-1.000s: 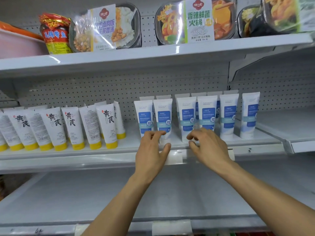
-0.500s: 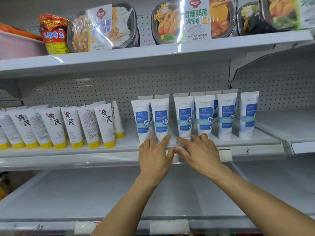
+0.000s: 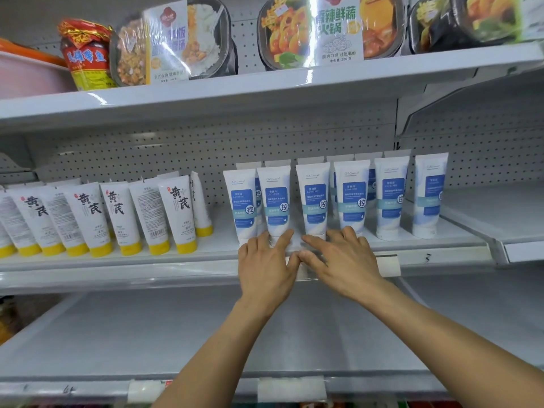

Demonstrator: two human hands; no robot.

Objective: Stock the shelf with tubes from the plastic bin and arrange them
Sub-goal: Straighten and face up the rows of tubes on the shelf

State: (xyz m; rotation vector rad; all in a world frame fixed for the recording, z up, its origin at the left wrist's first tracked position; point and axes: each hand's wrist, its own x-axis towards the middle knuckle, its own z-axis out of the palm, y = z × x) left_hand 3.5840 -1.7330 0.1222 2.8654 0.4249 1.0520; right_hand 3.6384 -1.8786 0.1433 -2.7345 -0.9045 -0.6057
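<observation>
Several white tubes with blue labels stand cap-down in two rows on the middle shelf. My left hand lies at the shelf's front edge, its straight fingers touching the bases of the two leftmost front tubes. Beside it, my right hand presses straight fingers against the bases of the third and fourth front tubes. The two thumbs nearly touch. Neither hand holds anything. The plastic bin is out of view.
Left of the blue tubes stand several white tubes with yellow caps. The top shelf carries boxed meals and a red packet. A wide lower shelf lies below my arms. A second shelf bay adjoins on the right.
Both hands moved forward and together from in front of the shelf edge, uncurled, and now touch the bases of the front blue tubes. The view shifted slightly closer.
</observation>
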